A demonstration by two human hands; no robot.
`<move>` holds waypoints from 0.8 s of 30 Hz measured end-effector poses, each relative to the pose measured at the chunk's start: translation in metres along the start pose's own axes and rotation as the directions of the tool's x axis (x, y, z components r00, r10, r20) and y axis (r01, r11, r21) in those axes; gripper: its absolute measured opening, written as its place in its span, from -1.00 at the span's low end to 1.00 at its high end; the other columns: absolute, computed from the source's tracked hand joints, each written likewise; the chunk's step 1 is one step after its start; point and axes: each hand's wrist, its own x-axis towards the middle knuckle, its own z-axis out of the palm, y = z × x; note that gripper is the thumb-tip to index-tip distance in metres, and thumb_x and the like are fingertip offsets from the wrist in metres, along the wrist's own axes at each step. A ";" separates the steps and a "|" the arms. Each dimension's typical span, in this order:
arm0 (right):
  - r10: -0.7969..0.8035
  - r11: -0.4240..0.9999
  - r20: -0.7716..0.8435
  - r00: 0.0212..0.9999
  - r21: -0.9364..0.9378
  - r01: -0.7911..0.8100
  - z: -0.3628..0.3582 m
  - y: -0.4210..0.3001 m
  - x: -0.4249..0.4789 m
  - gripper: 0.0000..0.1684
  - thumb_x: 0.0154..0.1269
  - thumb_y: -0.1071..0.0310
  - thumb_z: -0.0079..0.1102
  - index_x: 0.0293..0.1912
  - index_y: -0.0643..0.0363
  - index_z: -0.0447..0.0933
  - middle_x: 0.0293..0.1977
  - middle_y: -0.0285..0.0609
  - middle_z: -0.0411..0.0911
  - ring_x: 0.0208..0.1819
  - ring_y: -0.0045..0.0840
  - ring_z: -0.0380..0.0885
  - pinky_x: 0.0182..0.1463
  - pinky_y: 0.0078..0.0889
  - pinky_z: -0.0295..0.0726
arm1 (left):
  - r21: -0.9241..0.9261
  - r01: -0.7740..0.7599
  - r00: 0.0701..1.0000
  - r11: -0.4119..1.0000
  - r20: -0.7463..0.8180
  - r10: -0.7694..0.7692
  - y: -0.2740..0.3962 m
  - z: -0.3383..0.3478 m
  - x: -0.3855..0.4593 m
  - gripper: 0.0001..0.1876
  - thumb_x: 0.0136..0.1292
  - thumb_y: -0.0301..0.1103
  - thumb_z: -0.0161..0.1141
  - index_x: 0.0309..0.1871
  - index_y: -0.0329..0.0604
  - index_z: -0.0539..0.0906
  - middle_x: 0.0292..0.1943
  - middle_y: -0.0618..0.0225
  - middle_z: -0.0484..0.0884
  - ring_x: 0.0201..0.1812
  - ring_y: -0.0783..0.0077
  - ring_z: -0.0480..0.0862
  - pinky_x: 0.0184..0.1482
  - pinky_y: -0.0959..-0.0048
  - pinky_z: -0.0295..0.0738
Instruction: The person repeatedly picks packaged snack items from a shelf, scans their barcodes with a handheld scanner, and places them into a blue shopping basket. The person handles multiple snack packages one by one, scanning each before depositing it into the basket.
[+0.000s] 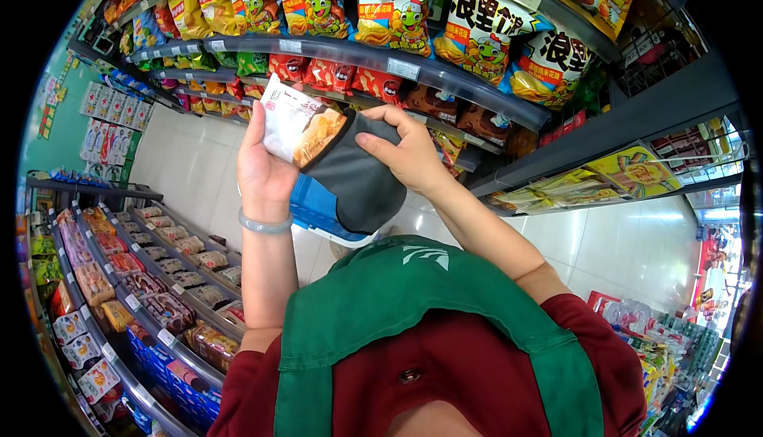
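Note:
My left hand (pixel 265 166) holds a white snack packet (pixel 292 118) with a picture of baked food on it and printed writing. A dark grey cloth (pixel 363 169) with black edging, perhaps a mitt, lies against the packet's right end and hides that part. My right hand (pixel 411 151) grips this cloth, its thumb on top, and the cloth's rounded end hangs down towards my green apron (pixel 375 294). Beneath the cloth a blue plastic container (pixel 316 201) with a pale rim is partly visible; the cloth and my hands hide the rest.
Ahead, curved shelves (pixel 334 49) carry large crisp bags (pixel 393 11) and red snack packs (pixel 331 74). At lower left, tiered racks (pixel 149 312) hold packaged baked goods. A dark shelf post (pixel 626 115) stands on the right. Bottled drinks (pixel 632 315) are stacked behind on that side.

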 end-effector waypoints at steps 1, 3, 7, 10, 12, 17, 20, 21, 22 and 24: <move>0.045 0.995 0.003 0.999 0.087 -0.045 0.001 0.000 -0.001 -0.68 0.24 0.43 0.29 -0.01 0.23 0.51 -0.16 -0.38 0.56 -0.13 -0.76 0.49 -0.03 -0.63 0.48 | 0.006 -0.005 1.000 1.000 -0.024 0.005 0.000 -0.002 0.001 -0.47 0.50 -0.05 -0.15 0.36 -0.24 0.28 0.31 0.14 0.41 0.29 0.10 0.43 0.34 0.07 0.29; 0.134 0.957 0.021 0.991 0.258 -0.134 0.003 0.000 -0.005 -0.67 0.23 0.45 0.29 0.00 0.24 0.50 -0.16 -0.37 0.55 -0.13 -0.76 0.49 -0.02 -0.65 0.47 | -0.012 0.004 0.999 1.000 -0.053 -0.004 0.000 -0.007 0.002 -0.46 0.50 -0.05 -0.16 0.37 -0.24 0.28 0.31 0.13 0.40 0.31 0.08 0.40 0.36 0.08 0.25; 0.129 0.979 0.011 0.992 0.160 -0.129 0.000 -0.003 -0.011 -0.67 0.24 0.46 0.27 0.00 0.23 0.50 -0.16 -0.37 0.55 -0.13 -0.76 0.49 -0.02 -0.63 0.48 | -0.065 0.039 0.995 0.997 -0.086 -0.044 -0.001 -0.012 0.000 -0.45 0.51 -0.03 -0.22 0.38 -0.24 0.28 0.32 0.14 0.40 0.33 0.08 0.38 0.40 0.07 0.18; 0.057 0.998 -0.079 0.995 0.028 -0.055 -0.001 -0.015 -0.015 -0.69 0.23 0.48 0.26 -0.01 0.22 0.52 -0.17 -0.35 0.57 -0.14 -0.73 0.50 -0.03 -0.61 0.49 | -0.014 -0.025 0.980 1.000 -0.195 0.022 0.001 -0.010 0.000 -0.46 0.52 -0.04 -0.27 0.37 -0.23 0.28 0.31 0.13 0.40 0.33 0.08 0.37 0.41 0.07 0.17; -0.040 0.995 -0.166 0.985 -0.092 0.025 -0.001 -0.025 -0.017 -0.69 0.20 0.49 0.27 -0.03 0.21 0.55 -0.19 -0.31 0.58 -0.15 -0.67 0.53 -0.05 -0.58 0.50 | 0.033 -0.072 0.957 0.997 -0.278 0.078 0.002 0.000 -0.002 -0.47 0.52 -0.05 -0.26 0.36 -0.24 0.30 0.30 0.11 0.42 0.33 0.10 0.37 0.41 0.08 0.16; -0.462 0.786 -0.064 0.884 -0.492 0.375 0.002 -0.038 -0.017 -0.64 0.11 0.45 0.35 -0.04 0.18 0.58 -0.22 -0.13 0.53 -0.17 -0.33 0.56 -0.07 -0.42 0.52 | 0.018 -0.096 0.970 0.995 -0.222 0.098 0.000 -0.009 -0.003 -0.46 0.51 -0.04 -0.22 0.34 -0.26 0.32 0.29 0.12 0.43 0.32 0.09 0.39 0.39 0.10 0.19; -0.385 0.778 -0.062 0.921 -0.559 0.288 0.012 -0.032 -0.016 -0.51 0.14 0.28 0.38 0.06 0.18 0.52 -0.16 -0.06 0.49 -0.12 -0.23 0.55 -0.07 -0.31 0.54 | 0.030 -0.097 0.964 0.995 -0.245 0.102 -0.004 0.000 -0.005 -0.45 0.50 -0.02 -0.20 0.34 -0.25 0.34 0.27 0.15 0.46 0.29 0.12 0.43 0.37 0.13 0.24; -0.348 0.802 -0.102 0.932 -0.548 0.240 0.014 -0.028 -0.016 -0.50 0.14 0.25 0.39 0.05 0.21 0.51 -0.15 -0.04 0.49 -0.11 -0.22 0.55 -0.06 -0.30 0.53 | 0.041 -0.101 0.958 0.994 -0.267 0.109 -0.006 0.005 -0.006 -0.45 0.50 -0.01 -0.19 0.34 -0.25 0.34 0.27 0.16 0.47 0.28 0.14 0.44 0.35 0.14 0.26; -0.310 0.824 -0.142 0.940 -0.534 0.191 0.015 -0.024 -0.014 -0.48 0.14 0.22 0.39 0.05 0.24 0.50 -0.14 -0.03 0.49 -0.10 -0.21 0.55 -0.05 -0.30 0.53 | 0.032 -0.109 0.958 0.994 -0.264 0.114 -0.008 0.009 -0.007 -0.45 0.50 -0.01 -0.20 0.34 -0.25 0.34 0.27 0.16 0.47 0.28 0.13 0.44 0.36 0.13 0.25; -0.177 0.905 -0.225 0.958 -0.421 0.069 0.017 -0.012 -0.009 -0.48 0.13 0.18 0.42 -0.03 0.32 0.49 -0.16 -0.05 0.55 -0.13 -0.34 0.57 -0.05 -0.38 0.53 | 0.014 -0.124 0.958 0.992 -0.259 0.124 -0.010 0.014 -0.008 -0.44 0.51 0.00 -0.22 0.34 -0.25 0.33 0.27 0.15 0.46 0.28 0.12 0.44 0.36 0.12 0.24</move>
